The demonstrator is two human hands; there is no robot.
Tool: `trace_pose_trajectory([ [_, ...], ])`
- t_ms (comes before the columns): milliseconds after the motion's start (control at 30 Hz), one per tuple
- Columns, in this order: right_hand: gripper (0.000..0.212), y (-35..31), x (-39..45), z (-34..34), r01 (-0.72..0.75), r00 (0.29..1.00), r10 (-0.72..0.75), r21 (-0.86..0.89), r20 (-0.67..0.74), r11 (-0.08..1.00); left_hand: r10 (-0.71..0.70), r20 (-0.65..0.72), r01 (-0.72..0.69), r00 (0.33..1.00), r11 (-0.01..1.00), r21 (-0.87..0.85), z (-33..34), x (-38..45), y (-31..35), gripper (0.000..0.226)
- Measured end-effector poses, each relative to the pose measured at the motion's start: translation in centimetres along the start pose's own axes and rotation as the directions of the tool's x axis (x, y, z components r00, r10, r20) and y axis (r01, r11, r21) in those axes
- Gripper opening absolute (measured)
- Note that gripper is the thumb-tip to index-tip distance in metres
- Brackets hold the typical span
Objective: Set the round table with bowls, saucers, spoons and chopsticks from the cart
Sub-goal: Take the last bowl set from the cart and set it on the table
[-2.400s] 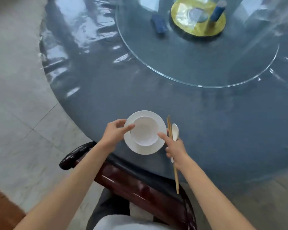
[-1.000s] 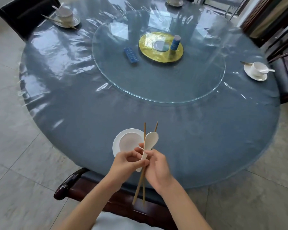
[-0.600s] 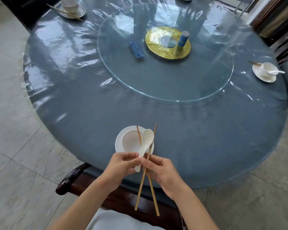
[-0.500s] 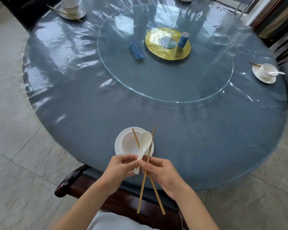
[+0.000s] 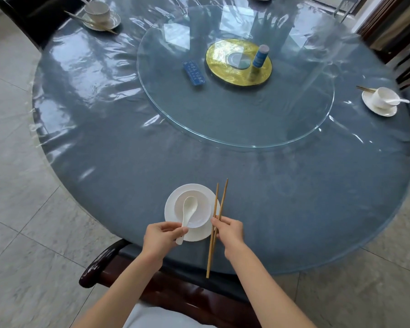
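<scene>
At the lower centre of the frame, the white ceramic spoon (image 5: 189, 212), bunched with the brown wooden chopsticks (image 5: 215, 226) half a second ago, is now separated and lowered into the white round bowl (image 5: 192, 209) on its white saucer (image 5: 191, 212) at the near edge of the round blue-covered table (image 5: 294, 185), its handle pinched in the left hand (image 5: 162, 237) grip, while the chopsticks are pinched in the right hand (image 5: 229, 232) grip just beside the saucer, so this setting is judged nearly complete.

Both forearms reached forward side by side. The left hand (image 5: 161, 237) pinched a spoon (image 5: 188, 215) handle; the right hand (image 5: 228, 232) pinched two chopsticks (image 5: 215, 227).

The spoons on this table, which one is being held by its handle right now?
The near spoon, in the bowl before the person; the left hand pinches it. Both others rest untouched.
</scene>
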State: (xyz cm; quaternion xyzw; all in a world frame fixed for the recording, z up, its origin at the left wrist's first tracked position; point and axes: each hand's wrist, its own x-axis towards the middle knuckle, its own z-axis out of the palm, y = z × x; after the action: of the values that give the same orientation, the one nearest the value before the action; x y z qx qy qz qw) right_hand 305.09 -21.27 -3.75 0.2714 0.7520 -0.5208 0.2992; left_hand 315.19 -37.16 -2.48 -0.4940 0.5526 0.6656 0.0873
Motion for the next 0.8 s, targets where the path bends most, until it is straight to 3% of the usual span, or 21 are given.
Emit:
trace_pose_trajectory([
  [100, 0.024, 0.2, 1.1, 0.9, 0.032, 0.999, -0.036, -0.125, -0.035, 0.992, -0.002, -0.045, 0.002, 0.999, 1.000, 0.010, 0.4, 0.5, -0.2, 0.022],
  [267, 0.012, 0.5, 1.8, 1.4, 0.082, 0.994, -0.098, -0.296, -0.040, 0.952, -0.011, -0.104, 0.011, 0.995, 1.000, 0.000, 1.0, 1.0, -0.6, 0.026],
  [433, 0.028, 0.7, 1.7, 1.3, 0.135, 0.987, -0.161, -0.408, -0.028, 0.903, 0.005, -0.116, -0.003, 0.993, 1.000, 0.018, 1.1, 1.4, -0.6, 0.033],
  [600, 0.033, 1.7, 1.9, 0.6, 0.175, 0.982, -0.189, -0.354, -0.005, 0.919, 0.031, -0.083, -0.024, 0.996, 0.997, 0.080, 0.8, 1.6, -0.4, 0.033],
  [800, 0.014, 2.9, 2.1, -1.2, 0.179, 0.981, -0.192, -0.252, -0.028, 0.951, 0.015, 0.017, -0.017, 1.000, 0.991, 0.135, -0.7, 2.0, -0.4, 0.032],
])
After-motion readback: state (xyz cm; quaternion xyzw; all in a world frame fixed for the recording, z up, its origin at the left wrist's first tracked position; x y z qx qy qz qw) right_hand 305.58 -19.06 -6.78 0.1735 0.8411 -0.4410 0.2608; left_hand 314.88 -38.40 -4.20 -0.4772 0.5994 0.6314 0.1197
